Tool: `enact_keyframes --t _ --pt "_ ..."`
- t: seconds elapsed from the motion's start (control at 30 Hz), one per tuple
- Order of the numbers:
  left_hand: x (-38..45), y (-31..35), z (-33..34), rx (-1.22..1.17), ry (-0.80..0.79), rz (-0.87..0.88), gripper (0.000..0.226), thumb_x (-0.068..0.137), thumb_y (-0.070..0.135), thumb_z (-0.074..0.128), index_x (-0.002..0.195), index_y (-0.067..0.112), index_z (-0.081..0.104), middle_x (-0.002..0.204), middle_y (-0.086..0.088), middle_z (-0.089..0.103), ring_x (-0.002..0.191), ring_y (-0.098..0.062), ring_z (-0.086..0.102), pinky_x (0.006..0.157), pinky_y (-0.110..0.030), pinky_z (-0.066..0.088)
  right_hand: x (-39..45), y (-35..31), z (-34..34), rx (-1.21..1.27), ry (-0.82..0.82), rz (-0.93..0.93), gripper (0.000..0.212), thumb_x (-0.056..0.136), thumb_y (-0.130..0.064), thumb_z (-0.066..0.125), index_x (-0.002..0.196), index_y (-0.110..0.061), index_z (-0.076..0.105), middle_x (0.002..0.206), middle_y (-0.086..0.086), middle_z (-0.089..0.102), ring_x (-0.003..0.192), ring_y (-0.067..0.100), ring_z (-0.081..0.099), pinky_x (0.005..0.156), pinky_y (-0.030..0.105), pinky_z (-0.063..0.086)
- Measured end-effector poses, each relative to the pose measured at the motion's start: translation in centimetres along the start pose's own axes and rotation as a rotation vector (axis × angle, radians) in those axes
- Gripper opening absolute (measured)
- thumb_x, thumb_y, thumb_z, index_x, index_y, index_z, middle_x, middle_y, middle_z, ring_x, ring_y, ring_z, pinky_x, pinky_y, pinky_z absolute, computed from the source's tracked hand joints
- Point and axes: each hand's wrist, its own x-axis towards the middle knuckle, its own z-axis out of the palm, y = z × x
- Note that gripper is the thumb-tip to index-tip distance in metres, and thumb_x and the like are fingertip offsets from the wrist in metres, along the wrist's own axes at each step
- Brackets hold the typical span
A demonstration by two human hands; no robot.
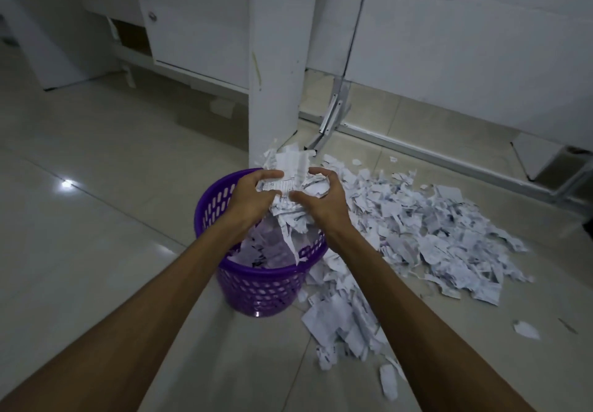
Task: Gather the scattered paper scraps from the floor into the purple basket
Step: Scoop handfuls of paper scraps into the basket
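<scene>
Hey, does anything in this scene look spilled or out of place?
Yes. A big pile of torn paper scraps is strewn over the floor right of the purple basket. Both hands hold a bunch of scraps above it, some dangling over the rim.

light: dim, bluish | glare: bright spot on floor tiles (67, 183) | edges: wide-angle bending | focus: slightly soft

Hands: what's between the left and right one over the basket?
In the head view, a bundle of paper scraps is pressed between left hand and right hand, above the purple basket.
</scene>
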Motion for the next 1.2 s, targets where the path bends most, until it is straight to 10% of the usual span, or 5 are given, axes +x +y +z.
enact_keyframes --t 0.13,0.47,0.67,0.9,1.2 --pt "0.1 -1.7 -1.9 0.077 -0.007 -0.029 0.036 0.091 0.003 0.058 0.119 0.025 0.065 0.137 0.002 0.056 0.11 -0.007 0.056 0.07 -0.006 0.041 0.1 0.6 2.0 -0.113 -0.04 0.046 0.054 0.073 -0.021 0.085 0.119 -0.024 0.056 0.118 -0.012 0.056 0.112 0.011 0.053 0.086 0.023 0.041" --pt "0.1 -2.3 -0.9 0.307 -0.035 -0.087 0.038 0.098 0.014 0.047 0.132 0.029 0.058 0.113 -0.006 0.068 0.066 -0.014 0.054 0.052 -0.021 0.042 -0.2 0.3 1.1 -0.366 -0.148 -0.025 0.037 0.089 -0.042 0.069 0.122 -0.027 0.068 0.13 -0.002 0.063 0.112 0.016 0.061 0.09 0.031 0.052" --pt "-0.4 -0.1 3.2 0.313 -0.035 0.034 0.038 0.098 0.017 0.051 0.135 0.024 0.053 0.141 -0.001 0.053 0.062 0.006 0.046 0.042 -0.001 0.036 -0.1 -0.8 -2.2 -0.321 -0.295 -0.17 0.055 0.084 0.02 0.051 0.132 -0.008 0.057 0.132 0.006 0.06 0.121 0.017 0.058 0.095 0.03 0.054" --pt "-1.0 -1.1 3.6 0.161 -0.028 -0.127 0.036 0.099 0.01 0.045 0.13 0.022 0.057 0.089 0.013 0.059 0.065 0.001 0.046 0.056 -0.017 0.038 -0.3 -0.3 -4.1 -0.48 -0.22 -0.24 0.043 0.083 0.009 0.063 0.114 -0.019 0.068 0.119 -0.002 0.066 0.097 0.011 0.064 0.079 0.028 0.058" --pt "-3.7 1.4 7.4 0.182 0.001 0.254 0.025 0.094 0.01 0.055 0.109 0.028 0.065 0.108 0.017 0.063 0.087 0.001 0.06 0.068 -0.008 0.048 -1.3 3.1 -9.9 -0.381 0.044 -0.053 0.018 0.096 -0.017 0.061 0.113 -0.019 0.067 0.112 -0.005 0.065 0.09 0.004 0.062 0.075 0.018 0.05"
